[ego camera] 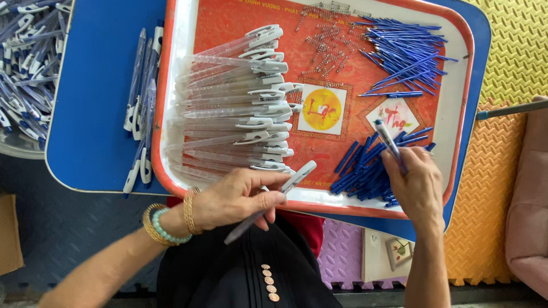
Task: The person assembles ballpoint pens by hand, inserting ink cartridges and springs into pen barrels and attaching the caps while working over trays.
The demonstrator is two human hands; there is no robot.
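Pen barrel (268, 202) gripped in left hand (237, 199), long axis slanting up-right. Blue refill (389, 142) pinched by right hand (416, 185), well apart over tray (456, 114).

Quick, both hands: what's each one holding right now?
Left hand: closed on a clear pen barrel with white clip.
Right hand: closed on a blue pen part.

**Plastic, metal and foam at the tray**

The clear glossy plastic pen barrel (268, 202) in the left hand (237, 199) matches the stacked clear plastic barrels (234, 108) at frame centre. The blue plastic refill part (390, 142), held by the right hand (419, 188), looks smooth. The red glossy plastic tray (456, 114) carries small metal springs (328, 48). Textured yellow foam mats (514, 45) lie upper right.
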